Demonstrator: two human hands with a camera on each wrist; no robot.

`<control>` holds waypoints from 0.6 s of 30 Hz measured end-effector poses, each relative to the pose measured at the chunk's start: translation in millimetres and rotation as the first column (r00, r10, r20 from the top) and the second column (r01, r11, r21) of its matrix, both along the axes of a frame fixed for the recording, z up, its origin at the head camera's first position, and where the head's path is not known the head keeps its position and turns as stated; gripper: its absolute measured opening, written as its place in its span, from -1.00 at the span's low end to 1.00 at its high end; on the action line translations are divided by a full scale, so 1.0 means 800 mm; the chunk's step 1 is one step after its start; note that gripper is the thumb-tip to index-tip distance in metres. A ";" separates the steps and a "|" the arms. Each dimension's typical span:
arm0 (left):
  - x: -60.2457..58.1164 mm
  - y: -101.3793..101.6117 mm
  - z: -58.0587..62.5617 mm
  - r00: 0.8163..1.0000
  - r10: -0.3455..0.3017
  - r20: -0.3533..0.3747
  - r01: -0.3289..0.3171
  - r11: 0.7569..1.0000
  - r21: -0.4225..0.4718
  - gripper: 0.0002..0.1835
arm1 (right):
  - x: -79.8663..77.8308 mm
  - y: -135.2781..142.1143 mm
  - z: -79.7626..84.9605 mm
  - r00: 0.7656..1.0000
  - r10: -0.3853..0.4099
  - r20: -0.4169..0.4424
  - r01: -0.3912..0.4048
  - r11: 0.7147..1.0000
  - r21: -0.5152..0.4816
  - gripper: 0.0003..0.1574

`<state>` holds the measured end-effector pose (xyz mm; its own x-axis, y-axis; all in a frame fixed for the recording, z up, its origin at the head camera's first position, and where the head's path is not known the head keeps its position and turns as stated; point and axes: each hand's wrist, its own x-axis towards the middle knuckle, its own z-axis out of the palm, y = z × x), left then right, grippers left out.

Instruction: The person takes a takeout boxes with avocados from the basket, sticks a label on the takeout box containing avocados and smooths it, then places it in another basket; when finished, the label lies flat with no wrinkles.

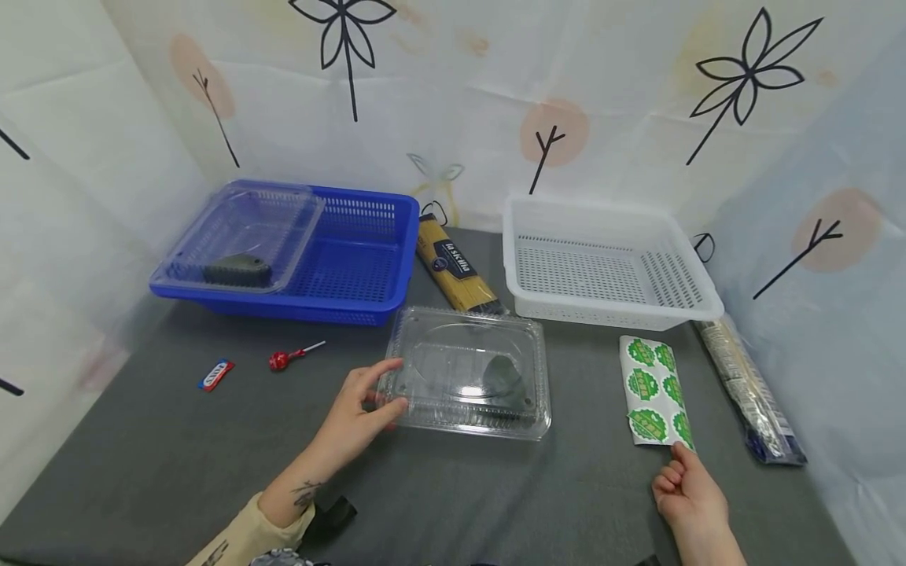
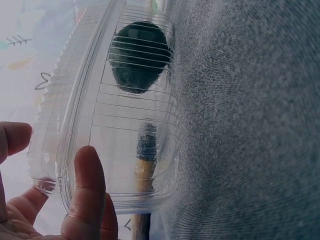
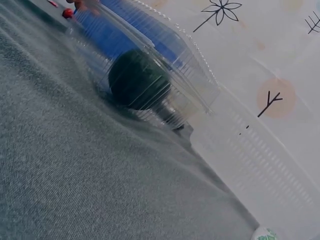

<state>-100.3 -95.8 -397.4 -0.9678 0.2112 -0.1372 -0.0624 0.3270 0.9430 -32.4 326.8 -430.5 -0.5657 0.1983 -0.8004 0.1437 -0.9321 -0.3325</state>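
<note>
A clear plastic clamshell container [image 1: 470, 330] rests on the grey cloth at the centre, lid down, with a dark green rounded object [image 2: 140, 57] inside. My left hand [image 1: 364, 401] grips its left end; the thumb [image 2: 89, 185] lies along the near side and the other fingers reach round the far side. At the right lies a white sheet of round green stickers [image 1: 644, 383]. My right hand [image 1: 692, 491] pinches the sheet's lower right corner, other fingers curled in. The right fingers do not show in the right wrist view.
A blue basket [image 1: 406, 251] at back left carries another clear container [image 1: 269, 212] with a dark object. A white basket [image 1: 609, 310] stands back right. Spaghetti packs [image 1: 460, 271] lie between the baskets and at far right [image 1: 750, 393]. A red lollipop [image 1: 279, 360] and small wrapped sweet [image 1: 215, 375] lie left.
</note>
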 end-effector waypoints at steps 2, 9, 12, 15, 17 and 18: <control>-0.002 -0.002 -0.009 1.000 -0.001 -0.013 0.001 1.000 -0.002 -0.43 | -0.002 -0.003 0.004 1.000 -0.004 -0.013 0.004 1.000 0.007 -0.73; -0.006 -0.005 -0.022 0.996 -0.042 -0.081 0.035 0.996 -0.087 -0.39 | -0.007 -0.017 0.018 0.983 -0.180 -0.018 0.173 0.908 0.382 -0.79; -0.006 -0.010 -0.019 0.990 -0.082 -0.110 0.064 0.984 -0.164 -0.33 | -0.014 -0.009 0.007 0.962 -0.259 -0.083 0.254 0.746 0.616 -0.81; -0.005 -0.018 -0.013 0.984 -0.104 -0.142 0.068 0.969 -0.239 -0.28 | -0.024 0.017 -0.018 0.930 -0.252 -0.267 0.367 0.616 0.697 -0.83; -0.004 -0.024 -0.007 0.978 -0.090 -0.189 0.031 0.955 -0.295 -0.28 | -0.030 0.035 -0.034 0.894 -0.182 -0.408 0.436 0.561 0.704 -0.81; -0.003 -0.026 -0.004 0.972 -0.074 -0.223 0.000 0.949 -0.316 -0.30 | -0.033 0.041 -0.037 0.874 -0.136 -0.466 0.460 0.539 0.706 -0.78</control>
